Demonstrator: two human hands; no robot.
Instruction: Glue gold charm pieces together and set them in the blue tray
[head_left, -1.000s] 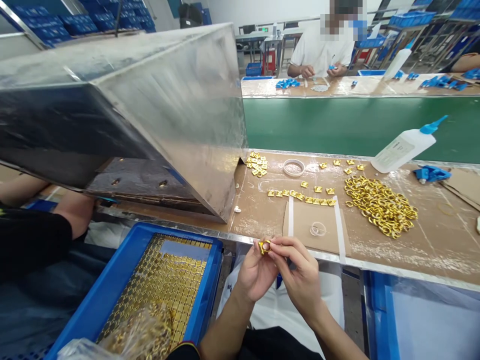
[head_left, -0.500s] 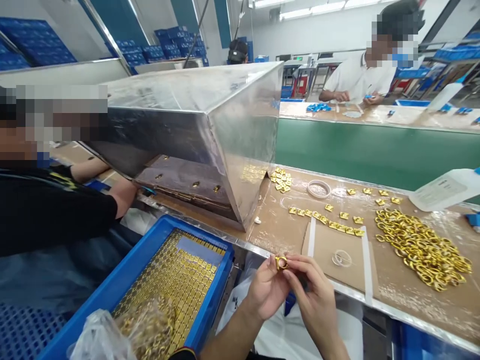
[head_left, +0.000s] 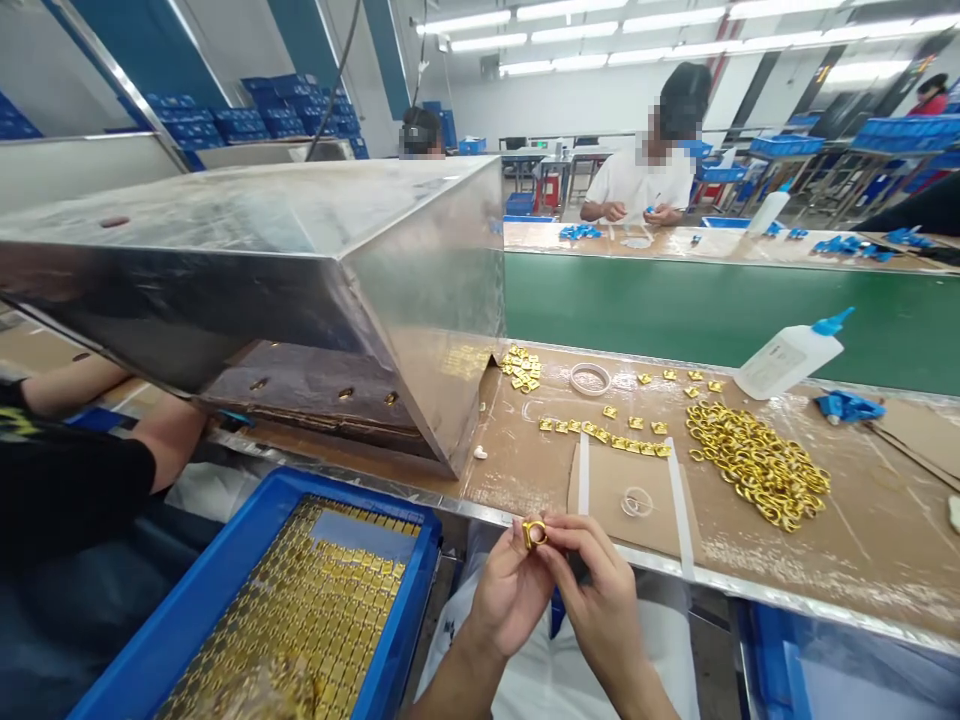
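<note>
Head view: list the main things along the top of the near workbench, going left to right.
Metal hood → cluster of small gold pieces → white ring → pile of gold rings → loose cardboard.

The tray (head_left: 262,500) is blue, its rows of pieces (head_left: 360,590) gold in a grid pattern. The ring pile (head_left: 757,465) is gold, the belt (head_left: 712,305) green, the cardboard (head_left: 634,480) brown with 2 white strips (head_left: 681,505).

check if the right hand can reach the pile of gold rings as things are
Probably yes: nothing stands between the right hand and the pile of gold rings, though it and the left hand both hold a gold piece.
</note>
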